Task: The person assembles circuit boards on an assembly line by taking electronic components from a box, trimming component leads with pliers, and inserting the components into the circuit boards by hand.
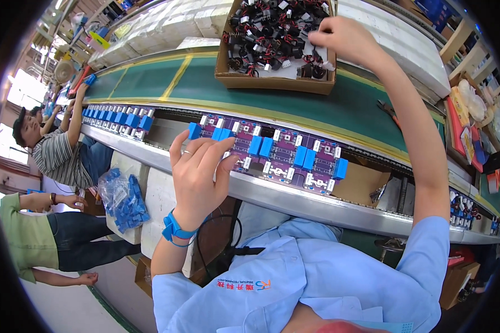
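Note:
A row of purple circuit boards with blue block components and white connectors lies along the rail in front of me. My left hand, wearing a blue wrist strap, is over the left end of these boards, its fingers apart and slightly bent. Beyond the boards, a cardboard box holds a heap of small black parts with red and black wires and white plugs. Above the box's right side, my right hand has its fingertips pinched together; what they hold, if anything, is hidden.
A green conveyor belt runs under the box. Pliers lie on it at right. More boards sit on the rail at left, by a co-worker in a striped shirt. A bag of blue parts rests on a white block.

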Available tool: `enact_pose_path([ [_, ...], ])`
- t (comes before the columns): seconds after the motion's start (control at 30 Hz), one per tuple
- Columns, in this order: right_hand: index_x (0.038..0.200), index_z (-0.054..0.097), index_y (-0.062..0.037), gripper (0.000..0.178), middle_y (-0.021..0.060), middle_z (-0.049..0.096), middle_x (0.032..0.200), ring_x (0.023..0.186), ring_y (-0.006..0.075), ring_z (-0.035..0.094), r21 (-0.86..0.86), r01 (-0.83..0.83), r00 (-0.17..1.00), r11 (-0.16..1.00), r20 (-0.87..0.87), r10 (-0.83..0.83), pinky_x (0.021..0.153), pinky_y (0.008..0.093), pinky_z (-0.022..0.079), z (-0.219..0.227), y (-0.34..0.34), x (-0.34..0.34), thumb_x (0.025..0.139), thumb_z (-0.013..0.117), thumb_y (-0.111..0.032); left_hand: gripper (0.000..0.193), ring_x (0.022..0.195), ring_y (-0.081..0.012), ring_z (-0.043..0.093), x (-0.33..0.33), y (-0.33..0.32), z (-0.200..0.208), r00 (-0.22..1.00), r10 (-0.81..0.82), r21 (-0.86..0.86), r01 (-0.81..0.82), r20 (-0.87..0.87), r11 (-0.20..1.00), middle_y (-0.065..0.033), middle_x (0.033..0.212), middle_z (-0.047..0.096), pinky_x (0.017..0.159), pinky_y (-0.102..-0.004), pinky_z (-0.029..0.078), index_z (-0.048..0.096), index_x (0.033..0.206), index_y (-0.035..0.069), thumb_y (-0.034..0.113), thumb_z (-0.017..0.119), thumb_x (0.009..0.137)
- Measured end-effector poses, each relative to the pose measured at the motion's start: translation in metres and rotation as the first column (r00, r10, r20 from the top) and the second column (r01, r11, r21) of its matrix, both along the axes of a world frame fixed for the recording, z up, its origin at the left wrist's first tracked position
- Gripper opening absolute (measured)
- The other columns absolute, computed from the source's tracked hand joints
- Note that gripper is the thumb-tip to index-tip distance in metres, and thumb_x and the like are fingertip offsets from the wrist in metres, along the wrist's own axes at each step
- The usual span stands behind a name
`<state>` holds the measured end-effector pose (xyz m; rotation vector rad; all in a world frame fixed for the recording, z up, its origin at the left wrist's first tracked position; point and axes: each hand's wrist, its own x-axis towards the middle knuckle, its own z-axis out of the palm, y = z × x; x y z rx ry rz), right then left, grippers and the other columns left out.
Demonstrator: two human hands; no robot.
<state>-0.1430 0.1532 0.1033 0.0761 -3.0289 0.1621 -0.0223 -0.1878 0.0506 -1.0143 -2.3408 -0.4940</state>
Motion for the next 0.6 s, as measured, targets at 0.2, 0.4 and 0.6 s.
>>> enact_pose_path([
  [0.2,0.111,0.061,-0.0066,0.027,-0.0012,0.06,0.085,0.07,0.0072,0.058,-0.726,-0.315,0.949,0.611,-0.224,0.224,0.057,0.0211,0.042,0.023,-0.015,0.063,0.094,0.057,-0.028,0.036,0.103,-0.0301,0.06,-0.024,0.026,0.029,0.987,-0.158,0.265,0.146,0.024,0.953,-0.0117,0.112,0.066,0.097,-0.0417,0.041,0.064,0.111,0.005,0.004,0.07,0.076],
  [0.4,0.107,0.063,-0.0052,0.027,0.0051,0.055,0.104,0.091,0.0115,0.055,-0.535,-0.537,0.843,0.652,-0.312,0.438,0.067,0.0222,0.042,0.032,-0.054,0.143,0.082,0.066,-0.012,0.027,0.078,-0.0202,0.064,-0.029,0.08,0.039,0.628,-0.548,0.528,0.244,0.553,0.813,-0.0127,0.085,0.066,0.072,-0.0324,0.051,0.064,0.107,-0.003,0.015,0.066,0.087],
  [0.6,0.101,0.063,-0.0035,0.031,0.0082,0.056,0.098,0.087,0.0205,0.058,-0.44,-0.463,0.879,0.77,-0.342,0.333,0.065,0.0277,0.044,0.008,-0.043,0.159,0.071,0.069,-0.003,0.025,0.071,-0.0118,0.059,-0.032,0.088,0.033,0.477,-0.524,0.458,0.257,0.706,0.851,-0.0071,0.075,0.067,0.064,-0.0269,0.047,0.068,0.092,-0.002,0.022,0.067,0.088],
])
